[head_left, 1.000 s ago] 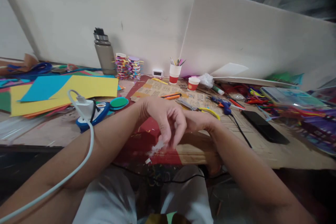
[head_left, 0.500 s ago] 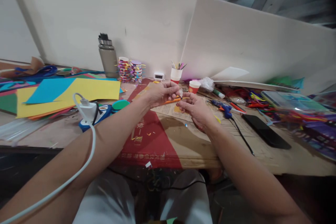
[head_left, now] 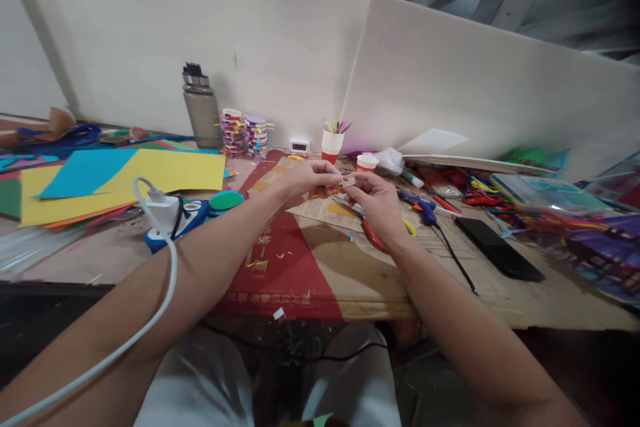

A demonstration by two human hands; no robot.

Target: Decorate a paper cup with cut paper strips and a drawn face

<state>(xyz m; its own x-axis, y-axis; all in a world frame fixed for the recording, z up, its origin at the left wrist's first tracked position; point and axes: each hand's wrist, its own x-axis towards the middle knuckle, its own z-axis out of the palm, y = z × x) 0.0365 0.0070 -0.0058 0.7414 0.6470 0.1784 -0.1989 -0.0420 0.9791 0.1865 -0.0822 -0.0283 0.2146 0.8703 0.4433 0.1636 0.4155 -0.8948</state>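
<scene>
Over the cardboard, my left hand [head_left: 316, 180] and my right hand [head_left: 374, 199] meet at the fingertips. Between them is a small whitish piece [head_left: 349, 181], too small to name. Both hands are closed in a pinch on it. Scissors [head_left: 371, 235] with red and yellow handles lie under my right hand, partly hidden by it. Something orange [head_left: 323, 193] is just below my left fingers. A red and white paper cup [head_left: 367, 162] stands right behind the hands, and a taller cup stack with pens [head_left: 332, 145] is farther back.
A blue glue gun [head_left: 425, 209] and a black phone [head_left: 497, 248] lie to the right. Coloured paper [head_left: 175, 170], a power strip [head_left: 200, 213] and a bottle [head_left: 201, 107] are at left. A white cable [head_left: 167, 293] crosses my left forearm. Two decorated cup stacks [head_left: 256, 135] stand near the wall.
My right hand has moved up to meet the left, its fingers closing in on the small whitish piece. The scissors under it show more now. The view has shifted slightly.
</scene>
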